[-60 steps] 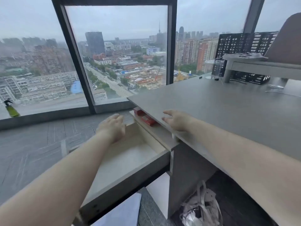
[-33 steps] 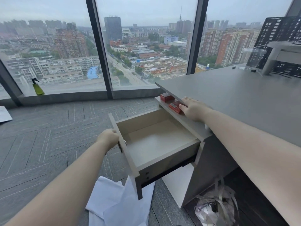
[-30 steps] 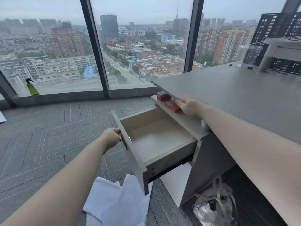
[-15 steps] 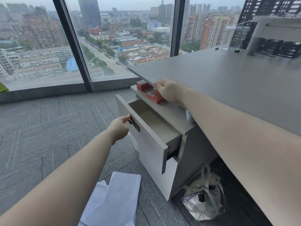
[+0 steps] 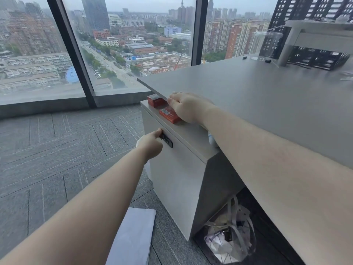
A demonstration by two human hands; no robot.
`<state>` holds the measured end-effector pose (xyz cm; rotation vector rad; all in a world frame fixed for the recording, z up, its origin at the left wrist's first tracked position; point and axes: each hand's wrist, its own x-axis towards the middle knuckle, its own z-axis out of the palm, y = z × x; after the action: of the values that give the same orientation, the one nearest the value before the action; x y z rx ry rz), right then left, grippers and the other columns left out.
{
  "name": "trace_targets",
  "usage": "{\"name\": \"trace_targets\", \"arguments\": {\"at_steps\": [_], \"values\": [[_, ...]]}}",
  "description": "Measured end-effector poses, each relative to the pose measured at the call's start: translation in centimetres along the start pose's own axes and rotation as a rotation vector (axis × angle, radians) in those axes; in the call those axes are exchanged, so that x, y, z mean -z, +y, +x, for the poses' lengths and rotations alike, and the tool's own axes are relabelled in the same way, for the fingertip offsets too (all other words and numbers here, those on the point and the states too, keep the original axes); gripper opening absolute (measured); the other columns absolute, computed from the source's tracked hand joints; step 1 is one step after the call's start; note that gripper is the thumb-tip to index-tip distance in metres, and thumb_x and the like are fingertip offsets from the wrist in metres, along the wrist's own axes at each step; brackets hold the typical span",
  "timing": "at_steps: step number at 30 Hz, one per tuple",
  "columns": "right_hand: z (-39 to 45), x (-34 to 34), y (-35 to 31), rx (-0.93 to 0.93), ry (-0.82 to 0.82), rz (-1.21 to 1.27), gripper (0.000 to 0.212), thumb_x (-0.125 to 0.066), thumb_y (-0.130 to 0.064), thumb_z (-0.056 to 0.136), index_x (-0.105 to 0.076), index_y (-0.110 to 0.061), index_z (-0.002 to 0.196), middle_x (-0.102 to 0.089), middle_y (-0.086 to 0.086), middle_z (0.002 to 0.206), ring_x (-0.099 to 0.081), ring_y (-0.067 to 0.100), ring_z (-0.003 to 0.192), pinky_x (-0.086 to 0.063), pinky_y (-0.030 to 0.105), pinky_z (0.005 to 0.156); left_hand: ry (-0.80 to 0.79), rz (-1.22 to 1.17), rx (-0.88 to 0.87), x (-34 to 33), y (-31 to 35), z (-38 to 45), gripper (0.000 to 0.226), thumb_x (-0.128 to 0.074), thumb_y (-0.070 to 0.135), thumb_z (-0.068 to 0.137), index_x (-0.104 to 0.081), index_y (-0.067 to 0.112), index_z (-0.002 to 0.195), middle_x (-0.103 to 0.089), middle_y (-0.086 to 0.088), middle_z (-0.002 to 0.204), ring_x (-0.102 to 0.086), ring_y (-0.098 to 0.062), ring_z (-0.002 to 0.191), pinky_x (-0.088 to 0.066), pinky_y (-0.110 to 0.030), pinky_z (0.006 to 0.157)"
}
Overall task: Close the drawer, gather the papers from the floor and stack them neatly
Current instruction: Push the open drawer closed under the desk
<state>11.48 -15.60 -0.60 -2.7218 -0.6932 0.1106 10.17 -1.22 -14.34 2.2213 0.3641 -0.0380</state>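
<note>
drawer (image 5: 172, 161) now flush shut, open a moment ago; your left hand (image 5: 150, 144) fingers curl on its handle (image 5: 167, 140), right hand (image 5: 188, 107) flat on the surface (image 5: 267, 96). papers (image 5: 133, 236) lie on the floor below your left fingers: gather next.

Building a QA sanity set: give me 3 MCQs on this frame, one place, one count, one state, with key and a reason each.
1. Where do the papers lie? A) on the desk B) on the floor beside the cabinet C) in the drawer
2. How many red boxes sit on the cabinet top? A) one B) two C) four
3. The drawer is: A) shut B) half open C) removed

B: white sheets on the carpet by the cabinet.
B: one red box, another beside the right hand.
A: front flush, left hand at the handle.
</note>
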Motion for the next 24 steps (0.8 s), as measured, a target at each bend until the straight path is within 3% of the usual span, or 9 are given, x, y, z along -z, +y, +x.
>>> {"name": "trace_targets", "arguments": {"at_steps": [3, 7, 12, 14, 17, 22, 24], "values": [[0.0, 0.1, 0.0, 0.003, 0.002, -0.002, 0.049, -0.024, -0.041, 0.1, -0.044, -0.02, 0.139, -0.04, -0.001, 0.152, -0.034, 0.021, 0.14, -0.027, 0.036, 0.11, -0.008, -0.03, 0.006, -0.2, -0.2, 1.0, 0.068, -0.032, -0.003, 0.082, -0.035, 0.023, 0.145, -0.04, -0.005, 0.15, -0.037, -0.025, 0.139, -0.031, -0.032, 0.11], [0.0, 0.1, 0.1, 0.013, 0.014, 0.009, 0.049, -0.025, -0.041, 0.1, -0.046, -0.019, 0.138, -0.042, 0.0, 0.151, -0.035, 0.022, 0.139, -0.027, 0.037, 0.11, 0.05, -0.15, -0.007, -0.4, -0.4, 1.4, 0.041, -0.047, 0.018, 0.094, -0.051, 0.014, 0.135, -0.056, -0.007, 0.137, -0.05, -0.023, 0.128, -0.035, -0.023, 0.099], [0.0, -0.1, 0.1, 0.02, 0.018, 0.017, 0.051, -0.026, -0.043, 0.099, -0.049, -0.017, 0.136, -0.045, 0.002, 0.148, -0.039, 0.024, 0.136, -0.03, 0.038, 0.109, 0.198, 0.242, -0.123, -1.3, -1.5, 1.5, 0.049, -0.053, 0.011, 0.089, -0.049, 0.015, 0.137, -0.063, -0.008, 0.13, -0.056, -0.023, 0.123, -0.043, -0.034, 0.104], [0.0, 0.0, 0.1, 0.024, 0.022, 0.015, 0.051, -0.026, -0.044, 0.099, -0.05, -0.017, 0.135, -0.046, 0.002, 0.148, -0.039, 0.024, 0.136, -0.03, 0.038, 0.108, 0.274, 0.356, -0.167, -1.5, -1.4, 1.5, 0.039, -0.051, 0.014, 0.091, -0.056, 0.012, 0.13, -0.065, -0.012, 0.125, -0.057, -0.029, 0.119, -0.046, -0.035, 0.095], [0.0, 0.0, 0.1, 0.02, 0.025, 0.013, 0.052, -0.026, -0.045, 0.099, -0.05, -0.018, 0.135, -0.046, 0.001, 0.148, -0.039, 0.023, 0.136, -0.03, 0.037, 0.107, 0.312, 0.532, -0.222, -1.8, -1.0, 1.5, 0.027, -0.045, 0.017, 0.094, -0.064, 0.005, 0.108, -0.068, -0.019, 0.103, -0.062, -0.035, 0.097, -0.042, -0.033, 0.069], [0.3, -0.1, 0.2, 0.037, 0.041, 0.004, 0.05, -0.025, -0.048, 0.098, -0.059, -0.019, 0.119, -0.058, 0.002, 0.131, -0.049, 0.026, 0.124, -0.037, 0.038, 0.095, 0.332, 0.645, -0.272, -2.1, -1.3, 1.7, 0.018, -0.042, 0.005, 0.09, -0.059, 0.003, 0.086, -0.056, -0.013, 0.072, -0.055, -0.034, 0.073, -0.035, -0.032, 0.061], [0.3, -0.1, 0.3, 0.031, 0.043, 0.002, 0.05, -0.026, -0.048, 0.097, -0.059, -0.018, 0.119, -0.058, 0.003, 0.131, -0.049, 0.026, 0.123, -0.037, 0.039, 0.094, 0.328, 0.669, -0.276, -2.1, -1.2, 1.7, 0.018, -0.04, 0.001, 0.086, -0.057, 0.004, 0.086, -0.058, -0.012, 0.076, -0.057, -0.035, 0.077, -0.034, -0.032, 0.061]]}}
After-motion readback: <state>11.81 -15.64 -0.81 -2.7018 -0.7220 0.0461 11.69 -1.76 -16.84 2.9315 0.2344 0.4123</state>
